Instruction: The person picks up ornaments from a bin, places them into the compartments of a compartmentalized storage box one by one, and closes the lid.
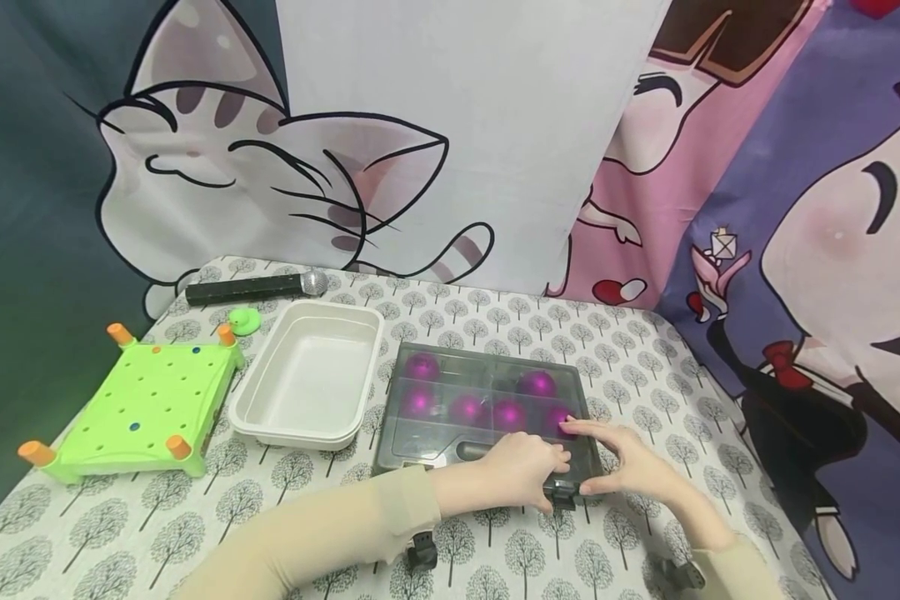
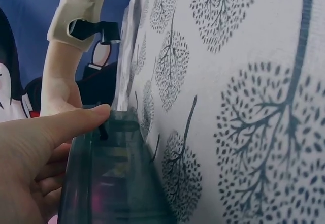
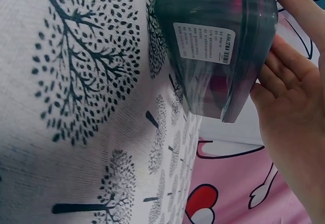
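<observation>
A grey see-through plastic storage box (image 1: 420, 446), lid down, lies on the table. Through the lid show several magenta balls (image 1: 510, 414) in its compartments. At the front right black latch (image 1: 563, 495) my left hand (image 1: 521, 467) grips the front rim, fingers curled over the lid. In the left wrist view the thumb (image 2: 94, 115) lies across the rim by the latch. My right hand (image 1: 630, 462) rests at the right front corner, thumb low on the edge and fingers loosely touching the lid. The right wrist view shows a printed label (image 3: 204, 43) on the box's side.
Left of the box stands a white plastic basin (image 1: 307, 312). Farther left is a green pegged stand (image 1: 146, 392) with orange feet. A green rubber duck (image 1: 244, 321) and a black microphone (image 1: 255, 289) lie behind them. Printed curtains (image 1: 450, 75) hang behind the table.
</observation>
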Available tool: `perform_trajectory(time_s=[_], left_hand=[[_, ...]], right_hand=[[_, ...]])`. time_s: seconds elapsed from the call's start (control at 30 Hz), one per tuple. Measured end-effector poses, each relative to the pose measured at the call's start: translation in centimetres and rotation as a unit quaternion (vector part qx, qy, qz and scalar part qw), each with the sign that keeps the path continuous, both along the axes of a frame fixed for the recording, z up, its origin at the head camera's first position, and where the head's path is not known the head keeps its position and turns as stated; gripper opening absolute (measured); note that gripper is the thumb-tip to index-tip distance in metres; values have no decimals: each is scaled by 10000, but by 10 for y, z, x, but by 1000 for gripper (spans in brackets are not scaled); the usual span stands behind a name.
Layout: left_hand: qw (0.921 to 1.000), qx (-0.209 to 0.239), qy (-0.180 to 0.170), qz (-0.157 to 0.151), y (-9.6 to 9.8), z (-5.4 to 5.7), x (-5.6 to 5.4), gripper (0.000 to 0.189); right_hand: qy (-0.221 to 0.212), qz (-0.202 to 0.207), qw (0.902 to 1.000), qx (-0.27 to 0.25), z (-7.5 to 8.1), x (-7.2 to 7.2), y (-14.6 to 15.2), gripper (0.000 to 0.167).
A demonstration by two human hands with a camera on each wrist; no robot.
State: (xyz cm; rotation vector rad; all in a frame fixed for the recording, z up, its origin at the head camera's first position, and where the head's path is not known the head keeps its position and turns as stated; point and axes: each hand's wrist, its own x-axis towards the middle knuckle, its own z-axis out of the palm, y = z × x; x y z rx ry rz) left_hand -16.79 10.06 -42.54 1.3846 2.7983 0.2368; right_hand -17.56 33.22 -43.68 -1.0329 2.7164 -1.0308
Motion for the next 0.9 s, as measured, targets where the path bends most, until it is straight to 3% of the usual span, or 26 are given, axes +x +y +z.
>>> perform_trajectory(time_s=[0.2,0.43,0.7,0.9], left_hand=[[9998,-6,158,150,1,-4,4,64],[9990,188,389,145,3,-11,4,60],[9989,442,98,122,1,-7,-3,47],[9976,691,80,47,0,-8,-4,40]], right_hand=[[-196,-61,9997,-111,-5,1,0,78],[-123,-123,9998,-73,-5,2,0,77],[-207,29,9993,-298,-4,2,0,76],[-321,-36,9991,-291,-5,2,2,76]])
